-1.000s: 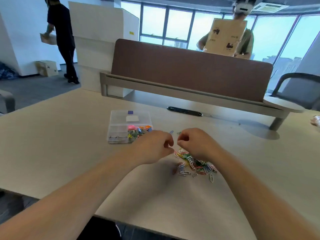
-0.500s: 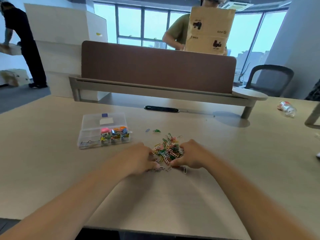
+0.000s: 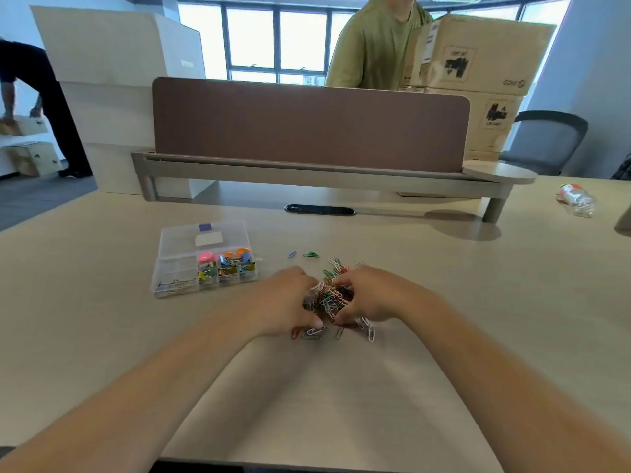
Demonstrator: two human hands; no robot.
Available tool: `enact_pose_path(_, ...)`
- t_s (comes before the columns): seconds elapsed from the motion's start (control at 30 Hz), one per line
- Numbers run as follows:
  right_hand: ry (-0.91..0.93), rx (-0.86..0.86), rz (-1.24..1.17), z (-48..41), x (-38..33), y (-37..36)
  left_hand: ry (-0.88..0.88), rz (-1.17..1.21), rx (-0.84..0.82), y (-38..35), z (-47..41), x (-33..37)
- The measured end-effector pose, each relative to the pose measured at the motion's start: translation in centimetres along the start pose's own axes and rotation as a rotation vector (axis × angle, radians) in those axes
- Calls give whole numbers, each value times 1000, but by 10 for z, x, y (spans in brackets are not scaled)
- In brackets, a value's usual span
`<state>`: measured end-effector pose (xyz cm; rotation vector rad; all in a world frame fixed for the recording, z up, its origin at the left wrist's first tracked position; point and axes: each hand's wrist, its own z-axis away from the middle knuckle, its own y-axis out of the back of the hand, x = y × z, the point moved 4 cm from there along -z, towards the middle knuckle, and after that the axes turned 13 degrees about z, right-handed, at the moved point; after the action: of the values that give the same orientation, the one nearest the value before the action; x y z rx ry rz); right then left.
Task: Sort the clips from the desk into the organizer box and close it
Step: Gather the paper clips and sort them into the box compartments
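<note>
Office desk (image 3: 102, 336) of pale wood, backed by a brown divider screen (image 3: 307, 128) and a wall of bright windows: a person seated at it cups a heap of coloured paper clips (image 3: 330, 297) between two bare hands. The left hand (image 3: 285, 302) and the right hand (image 3: 372, 298) close in on the heap from either side, fingers curled into the clips and thumbs nearly meeting at the near edge. Several clips lie loose on the desk under and just in front of the hands. A blue clip (image 3: 292, 254) and a green clip (image 3: 310, 255) lie apart from the heap, on its far side.

Left of the hands, near but not touching, sits the clear plastic organizer box (image 3: 177, 264), with bright binder clips filling its right-hand compartments and a few thin clips in the front left one. Whether the clear panel at its back is the lid laid open cannot be told.

Beyond the screen a person in a green shirt (image 3: 372, 46) holds stacked cardboard boxes (image 3: 478, 52). A second person in dark clothes (image 3: 34, 97) bends at far left. A crumpled plastic bottle (image 3: 577, 199) lies at the desk's right edge, near a grey chair (image 3: 546, 141).
</note>
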<state>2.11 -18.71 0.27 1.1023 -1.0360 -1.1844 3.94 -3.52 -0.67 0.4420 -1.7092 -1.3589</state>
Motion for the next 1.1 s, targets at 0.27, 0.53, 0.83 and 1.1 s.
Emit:
enact_pose_path(0.27, -7, 123, 98, -1, -3, 0, 73, 17, -44, -9, -21, 10)
enact_pose_path(0.53, -40, 212, 62, 2, 12, 0, 10, 62, 110, -14, -34, 19)
enact_pose_path(0.83, -59, 241, -53, 3, 21, 11, -30, 148, 240, 3, -28, 17)
enact_pose_path(1.1, -54, 245, -141, 3, 17, 18, -7, 223, 276, 18, -18, 13)
